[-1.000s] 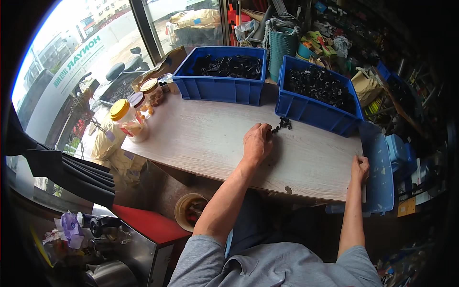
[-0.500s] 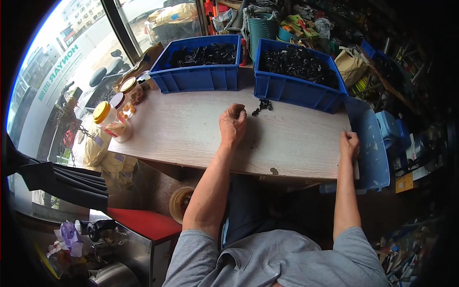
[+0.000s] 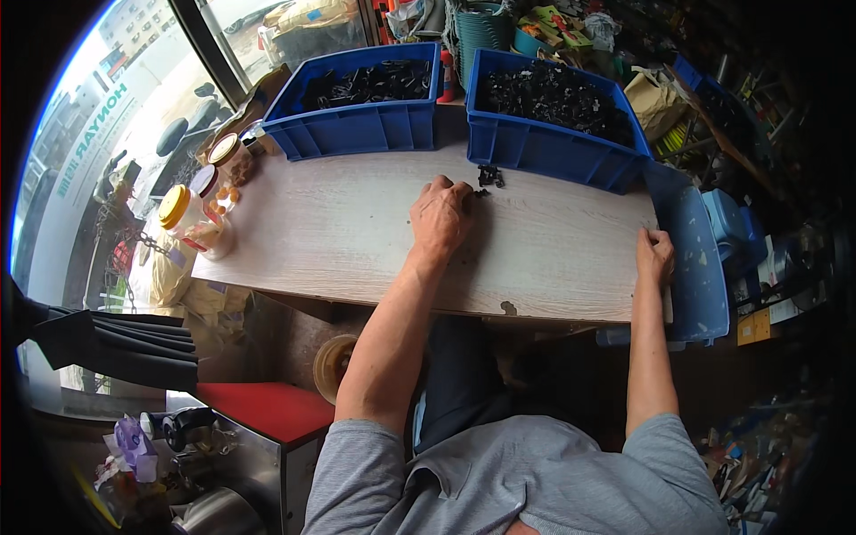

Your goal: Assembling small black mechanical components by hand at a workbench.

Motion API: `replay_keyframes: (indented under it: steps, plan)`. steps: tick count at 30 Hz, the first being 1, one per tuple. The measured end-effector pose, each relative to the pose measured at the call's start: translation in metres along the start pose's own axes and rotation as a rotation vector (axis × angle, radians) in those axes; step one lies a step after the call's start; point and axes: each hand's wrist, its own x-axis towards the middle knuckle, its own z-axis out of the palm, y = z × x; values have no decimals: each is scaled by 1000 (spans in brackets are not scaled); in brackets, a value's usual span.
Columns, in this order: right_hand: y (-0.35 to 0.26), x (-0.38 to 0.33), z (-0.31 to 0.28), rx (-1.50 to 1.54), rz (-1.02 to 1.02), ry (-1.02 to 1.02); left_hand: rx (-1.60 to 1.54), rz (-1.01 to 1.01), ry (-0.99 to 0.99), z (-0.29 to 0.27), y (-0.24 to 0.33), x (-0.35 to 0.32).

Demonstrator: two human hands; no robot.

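My left hand [image 3: 441, 216] rests low over the middle of the pale wooden tabletop [image 3: 339, 232], fingers curled. Its fingertips close on a small black part [image 3: 482, 193] at the near side of a little cluster of black parts [image 3: 490, 176], below the right blue bin. The fingers partly cover what they pinch. At the table's right edge, my right hand [image 3: 655, 255] is closed with thumb and forefinger together; whatever it may hold is hidden.
Two blue bins full of black parts, the left bin [image 3: 357, 132] and the right bin [image 3: 553, 152], stand along the far edge. Jars, one a yellow-lidded jar [image 3: 192, 223], line the left end. A blue plastic tub [image 3: 698, 267] adjoins the right edge. A red-topped cabinet [image 3: 267, 410] stands lower left.
My left hand has moved forward and right to the small black parts, its fingers now at the nearest one. My right hand stays at the right edge. The whole view has shifted slightly.
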Motion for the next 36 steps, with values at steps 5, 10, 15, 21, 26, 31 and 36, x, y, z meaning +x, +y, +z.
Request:
replay_keyframes:
  steps: [5, 10, 15, 21, 26, 31, 36]
  plan:
    - [2, 0, -4, -29, 9, 13, -184, 24, 60, -9, 11, -11]
    - [-4, -5, -3, -22, 1, -19, -406, -8, 13, -39, 4, -54]
    - [1, -3, -6, -33, -3, 8, -795, -150, 13, -80, 29, -160]
    - [13, 6, 11, 163, -116, 30, -371, -731, 16, -51, -17, -353]
    - [56, 40, 37, 277, -226, 26, -206, -1391, -446, -33, -36, -518]
    - [63, 43, 33, 189, -266, 31, -285, -1734, -544, -33, -9, -541]
    - [61, 33, 21, 278, -255, -43, -267, -1817, -526, -37, -8, -531]
